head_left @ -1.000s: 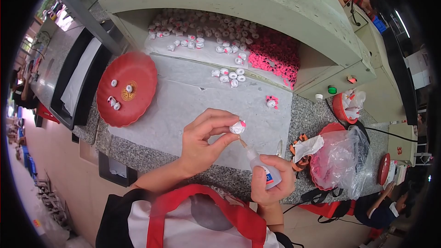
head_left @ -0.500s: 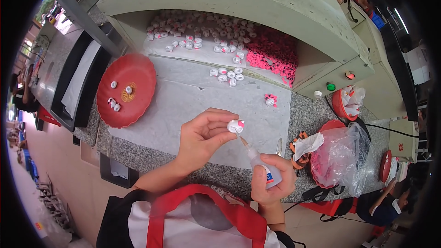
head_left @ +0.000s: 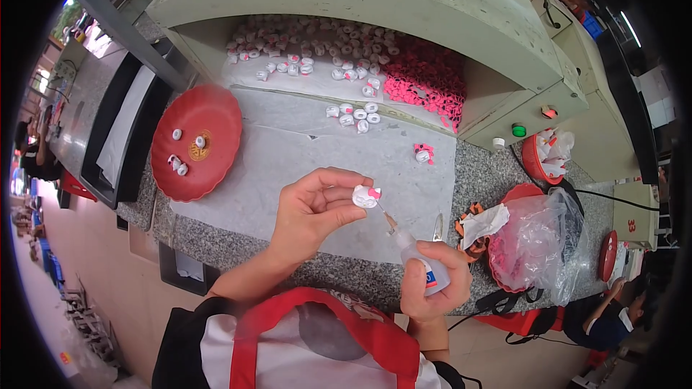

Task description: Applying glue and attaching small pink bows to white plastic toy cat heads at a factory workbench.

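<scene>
Over the paper-covered bench, my left hand [head_left: 315, 207] pinches a small white figurine piece [head_left: 365, 197] with a pink patch between thumb and fingertips. My right hand [head_left: 437, 284] is wrapped round a translucent glue bottle [head_left: 414, 251], tilted up to the left. Its thin nozzle tip reaches close to the pink patch; whether it touches I cannot tell. Beyond my hands, several white pieces [head_left: 353, 116] lie loose on the paper sheet [head_left: 274, 130]. One more white piece [head_left: 422, 156] rests with a pink part to the right.
Inside the grey cabinet [head_left: 360, 0] sit many white pieces and a heap of pink parts [head_left: 429, 86]. A red scalloped plate [head_left: 227, 166] with several pieces stands at left. To the right are a plastic bag [head_left: 540, 245], a red bowl [head_left: 532, 158] and a co-worker [head_left: 602, 320].
The bottle and my right hand have moved slightly right and down. The white piece has shifted a little left and turned, showing its pink patch at the upper right.
</scene>
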A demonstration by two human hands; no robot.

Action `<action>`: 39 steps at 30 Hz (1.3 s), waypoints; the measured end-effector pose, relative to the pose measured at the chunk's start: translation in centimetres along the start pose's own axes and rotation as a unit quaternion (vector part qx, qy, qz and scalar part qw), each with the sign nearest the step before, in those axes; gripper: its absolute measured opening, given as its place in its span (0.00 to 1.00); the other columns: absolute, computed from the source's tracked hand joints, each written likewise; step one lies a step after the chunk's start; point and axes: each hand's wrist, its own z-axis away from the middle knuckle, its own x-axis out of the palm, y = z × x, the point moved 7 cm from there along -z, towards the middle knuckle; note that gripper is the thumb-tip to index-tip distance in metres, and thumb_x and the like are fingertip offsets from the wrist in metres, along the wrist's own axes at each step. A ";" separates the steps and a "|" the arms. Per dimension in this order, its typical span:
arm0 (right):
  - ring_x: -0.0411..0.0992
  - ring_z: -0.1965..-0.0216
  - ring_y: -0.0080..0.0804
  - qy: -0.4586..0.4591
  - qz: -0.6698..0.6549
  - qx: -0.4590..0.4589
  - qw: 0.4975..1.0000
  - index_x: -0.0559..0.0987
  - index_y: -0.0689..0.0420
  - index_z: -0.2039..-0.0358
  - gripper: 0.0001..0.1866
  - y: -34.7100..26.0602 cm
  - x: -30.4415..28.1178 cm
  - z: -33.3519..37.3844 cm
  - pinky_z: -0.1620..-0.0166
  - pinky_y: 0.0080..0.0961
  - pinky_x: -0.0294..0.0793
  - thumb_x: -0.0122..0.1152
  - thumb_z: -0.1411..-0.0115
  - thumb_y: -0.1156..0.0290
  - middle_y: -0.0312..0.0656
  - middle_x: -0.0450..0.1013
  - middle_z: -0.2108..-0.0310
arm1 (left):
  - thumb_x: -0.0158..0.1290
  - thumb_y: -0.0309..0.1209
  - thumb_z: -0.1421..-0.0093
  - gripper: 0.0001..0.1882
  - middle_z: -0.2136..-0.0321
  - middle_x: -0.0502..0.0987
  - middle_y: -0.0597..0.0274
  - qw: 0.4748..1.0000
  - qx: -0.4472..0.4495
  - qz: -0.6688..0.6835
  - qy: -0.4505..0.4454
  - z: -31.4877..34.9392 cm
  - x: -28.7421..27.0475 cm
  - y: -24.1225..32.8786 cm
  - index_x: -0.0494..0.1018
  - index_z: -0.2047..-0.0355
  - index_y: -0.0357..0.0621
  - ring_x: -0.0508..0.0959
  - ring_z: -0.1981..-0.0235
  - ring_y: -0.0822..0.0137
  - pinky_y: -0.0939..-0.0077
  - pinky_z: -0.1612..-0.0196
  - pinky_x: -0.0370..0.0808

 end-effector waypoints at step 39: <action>0.70 0.74 0.25 0.196 -0.135 0.400 0.885 0.70 0.60 0.73 0.05 12.2 -5.2 8.0 0.74 0.20 0.69 0.55 0.52 0.77 0.39 0.70 0.73 | 0.52 0.16 0.54 0.21 0.64 0.73 0.56 0.996 -0.090 0.001 -0.004 -1.4 0.6 -5.8 0.66 0.57 0.33 0.74 0.62 0.64 0.69 0.53 0.70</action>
